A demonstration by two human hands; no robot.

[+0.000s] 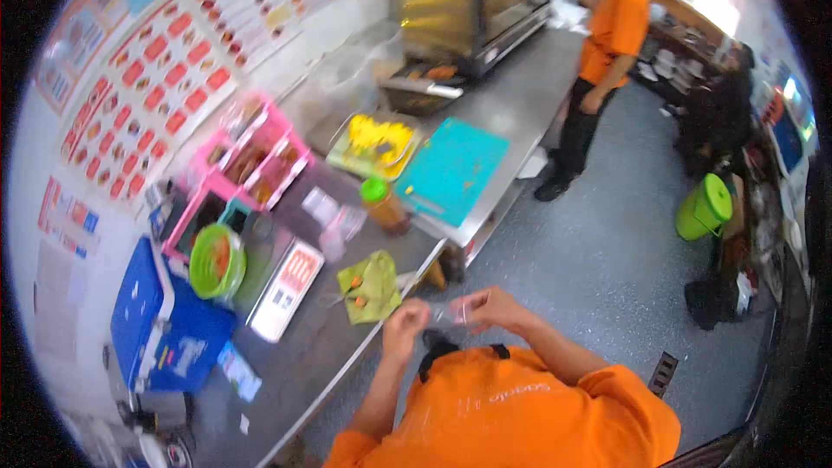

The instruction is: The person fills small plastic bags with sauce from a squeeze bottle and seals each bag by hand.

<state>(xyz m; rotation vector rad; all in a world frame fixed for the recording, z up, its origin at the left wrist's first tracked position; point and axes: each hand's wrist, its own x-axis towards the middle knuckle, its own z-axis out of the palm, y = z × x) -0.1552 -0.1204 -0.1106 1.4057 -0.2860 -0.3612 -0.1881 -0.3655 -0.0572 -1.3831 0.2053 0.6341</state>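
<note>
Beside the near edge of the tabletop (316, 360), left hand (406, 326) and right hand (494, 307), fingers almost closed, pinch a clear piece (445, 314); gentle, even tension should serve well.

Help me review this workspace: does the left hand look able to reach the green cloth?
Probably yes: the left hand is near the green cloth, with nothing visibly between them, though it appears to be pinching clear plastic.

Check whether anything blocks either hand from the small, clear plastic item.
Nothing visible stands in the way: the left hand and right hand hold the small, clear plastic item between them.
</note>
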